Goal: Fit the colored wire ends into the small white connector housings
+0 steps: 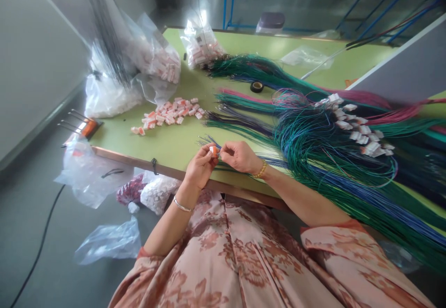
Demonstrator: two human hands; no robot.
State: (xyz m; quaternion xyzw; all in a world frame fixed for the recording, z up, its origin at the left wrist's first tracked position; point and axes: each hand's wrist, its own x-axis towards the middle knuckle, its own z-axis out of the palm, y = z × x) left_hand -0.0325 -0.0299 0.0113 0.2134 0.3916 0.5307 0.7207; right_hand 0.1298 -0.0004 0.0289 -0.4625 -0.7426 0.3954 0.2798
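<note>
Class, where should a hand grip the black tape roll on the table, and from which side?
The black tape roll is probably best pinched by its outer edge, left and right, from above. It appears to lie flat, ring face up, with green wires on its far side and pink wires on its near side, leaving less finger room there.

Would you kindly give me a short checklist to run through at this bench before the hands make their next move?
1. Orange-and-white connector held in the left hand: ok, between the fingertips.
2. Right hand close to the connector: ok, fingers pinched just beside it.
3. Wire end gripped by the right hand: cannot tell, too small to make out.
4. Supply of loose connectors on the table: ok, piled beyond the left hand.
5. Floor free of litter: not ok, a plastic bag lies there.
</note>
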